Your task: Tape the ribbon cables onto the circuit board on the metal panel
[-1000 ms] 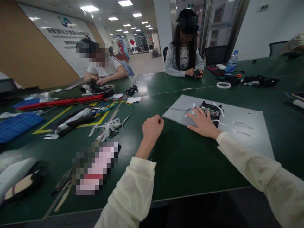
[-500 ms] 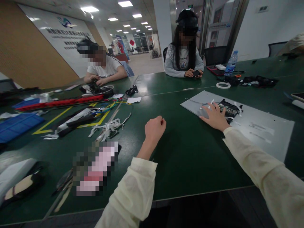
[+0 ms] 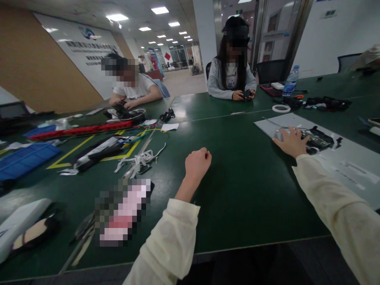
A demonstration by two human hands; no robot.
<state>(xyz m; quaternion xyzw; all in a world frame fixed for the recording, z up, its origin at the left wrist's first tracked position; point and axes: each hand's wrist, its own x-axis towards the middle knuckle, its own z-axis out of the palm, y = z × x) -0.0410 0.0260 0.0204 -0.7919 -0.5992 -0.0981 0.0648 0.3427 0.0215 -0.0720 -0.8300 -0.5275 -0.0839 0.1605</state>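
Note:
My left hand (image 3: pixel 198 164) rests on the green table as a loose fist, with nothing showing out of it. Off to the right, my right hand (image 3: pixel 291 142) lies with fingers spread on the far left part of a flat grey panel (image 3: pixel 350 158). Beside those fingers, a black assembly with a bare circuit board (image 3: pixel 319 139) sits on the panel. White tape strips cling to the assembly, and paler strips lie on the panel's near part. A thin wire runs near the fingertips. What is under my right palm is hidden.
Left of my fist lie a blurred-out phone-like slab (image 3: pixel 127 213), tangled white strips (image 3: pixel 139 162) and a blue tray (image 3: pixel 26 160). A tape roll (image 3: pixel 281 108) and a water bottle (image 3: pixel 291 81) stand beyond the panel. Two people sit across the table (image 3: pixel 237 174).
My right hand has moved to the right, and the grey panel with the circuit board assembly has slid the same way. My left fist stays in place on the table.

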